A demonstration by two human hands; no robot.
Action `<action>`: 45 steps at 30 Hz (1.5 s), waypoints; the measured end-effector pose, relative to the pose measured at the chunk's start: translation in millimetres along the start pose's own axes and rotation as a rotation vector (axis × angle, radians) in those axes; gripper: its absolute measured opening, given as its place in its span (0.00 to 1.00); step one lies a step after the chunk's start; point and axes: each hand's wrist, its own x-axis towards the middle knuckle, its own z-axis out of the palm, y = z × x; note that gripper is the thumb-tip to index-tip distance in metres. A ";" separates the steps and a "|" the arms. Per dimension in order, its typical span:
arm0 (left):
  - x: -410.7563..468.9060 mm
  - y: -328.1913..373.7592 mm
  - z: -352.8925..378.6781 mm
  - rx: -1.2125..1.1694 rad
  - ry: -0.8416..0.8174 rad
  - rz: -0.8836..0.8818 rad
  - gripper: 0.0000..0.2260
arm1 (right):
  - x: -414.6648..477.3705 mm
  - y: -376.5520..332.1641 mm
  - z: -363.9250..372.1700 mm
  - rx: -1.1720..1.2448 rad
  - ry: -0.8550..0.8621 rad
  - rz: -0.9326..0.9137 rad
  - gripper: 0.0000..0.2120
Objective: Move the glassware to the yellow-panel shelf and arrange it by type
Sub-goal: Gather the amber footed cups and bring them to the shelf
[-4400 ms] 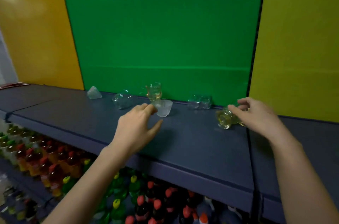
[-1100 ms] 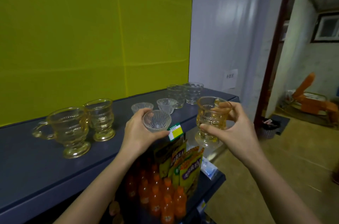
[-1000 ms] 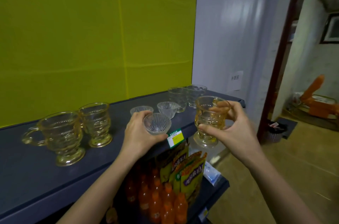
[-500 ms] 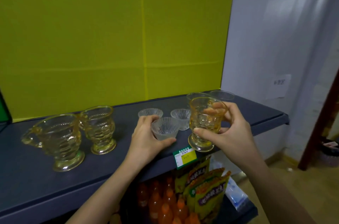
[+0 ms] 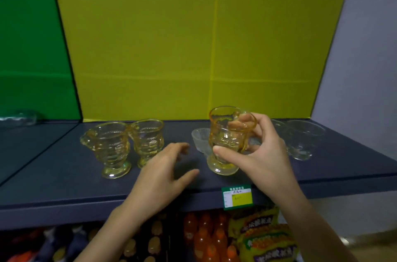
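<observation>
The dark blue shelf holds two yellow glass cups at nine o'clock, a small clear bowl near the middle, and clear glasses at three o'clock.

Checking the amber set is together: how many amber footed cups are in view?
3. The left cup and second cup stand together on the shelf; the right hand holds the third cup. None seems hidden.

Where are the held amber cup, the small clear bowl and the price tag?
amber cup [image 5: 223,137]: head view, on its ribbed body.
small clear bowl [image 5: 198,140]: head view, on its left wall.
price tag [image 5: 241,198]: head view, on its yellow part.
</observation>
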 end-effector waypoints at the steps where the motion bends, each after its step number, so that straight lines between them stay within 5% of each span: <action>1: -7.2 -2.4 -12.9 0.082 0.039 0.012 0.23 | 1.4 -0.9 7.3 0.014 -0.017 -0.009 0.30; 7: -45.1 -15.5 -75.3 0.431 0.157 -0.098 0.15 | 2.2 1.4 62.6 0.040 -0.125 -0.013 0.34; 14: -76.8 -22.4 -106.9 0.535 0.203 -0.253 0.17 | -2.7 8.5 109.3 -0.022 -0.167 -0.004 0.35; 21: -95.5 -19.8 -125.1 0.695 0.218 -0.338 0.05 | 2.5 15.7 131.7 -0.076 -0.153 0.009 0.34; 31: -120.4 -19.7 -134.9 0.766 0.209 -0.421 0.07 | 19.1 15.6 146.8 -0.148 -0.227 0.045 0.34; 38: -144.0 -21.4 -143.0 0.825 0.217 -0.467 0.10 | 16.1 4.6 135.3 -0.296 -0.218 -0.100 0.43; 41: -151.1 -26.9 -152.4 0.864 0.221 -0.454 0.07 | 5.0 -13.7 129.6 -0.254 -0.132 -0.298 0.32; 45: -160.8 -35.7 -170.5 0.909 0.251 -0.425 0.05 | -10.7 -40.5 146.6 -0.235 -0.231 -0.480 0.16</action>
